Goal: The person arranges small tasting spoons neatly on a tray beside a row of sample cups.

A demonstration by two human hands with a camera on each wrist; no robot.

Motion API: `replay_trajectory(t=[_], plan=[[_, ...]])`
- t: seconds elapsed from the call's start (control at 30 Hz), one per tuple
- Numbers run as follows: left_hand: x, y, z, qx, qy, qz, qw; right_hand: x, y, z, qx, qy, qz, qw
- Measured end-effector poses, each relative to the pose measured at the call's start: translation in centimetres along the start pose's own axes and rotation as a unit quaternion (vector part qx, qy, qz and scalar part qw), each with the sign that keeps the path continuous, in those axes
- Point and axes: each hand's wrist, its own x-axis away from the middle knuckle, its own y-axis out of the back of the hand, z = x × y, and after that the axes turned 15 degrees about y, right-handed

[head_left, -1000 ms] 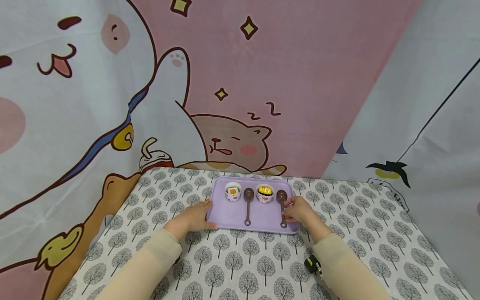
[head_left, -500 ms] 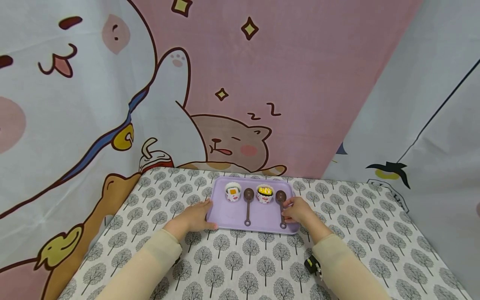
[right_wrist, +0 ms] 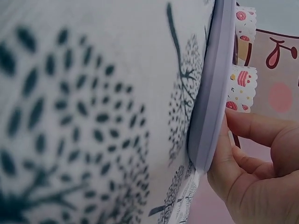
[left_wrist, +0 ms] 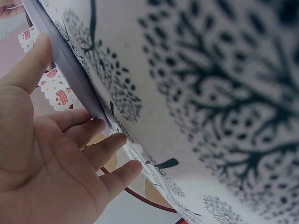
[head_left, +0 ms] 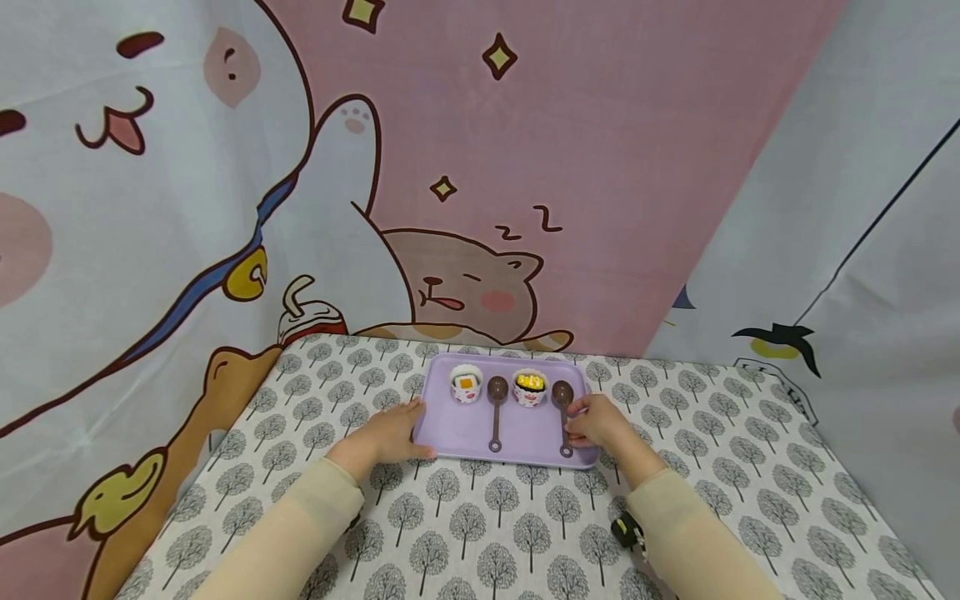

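Observation:
A lilac tray [head_left: 457,431] lies on the table, bearing two paper cups and two brown spoons. My left hand [head_left: 386,433] rests against its left edge; in the left wrist view, the left hand [left_wrist: 60,158] has its fingers extended along the tray's rim [left_wrist: 70,60]. At the right end, my right hand [head_left: 600,422] pinches the handle of the right spoon [head_left: 562,393]. The right wrist view shows the right hand [right_wrist: 261,177] with curled fingers beside the tray rim [right_wrist: 210,102]; the spoon is hidden there. The other spoon [head_left: 497,417] lies between the cups.
The left cup [head_left: 466,385] holds a white filling with an orange square; the right cup [head_left: 530,388] has a yellow and black top. A tree-print cloth [head_left: 468,521] covers the table. Behind it hangs a pink cartoon curtain [head_left: 600,150].
The right spoon has shifted very slightly left on the tray since a second ago, with my right hand at its handle. My left hand, the tray and the cups stay in place.

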Motion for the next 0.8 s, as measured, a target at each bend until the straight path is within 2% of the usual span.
replay_trajectory(t=[0.3,0.8], plan=[[0.1,0.0,0.0,0.002,-0.001,0.0,1.0,0.8,0.5,0.4,0.028,0.009,0.005,1.0],[0.3,0.2,0.0,0.003,-0.005,0.004,1.0,2.0,1.4,0.8,0.028,0.024,0.019,0.999]])
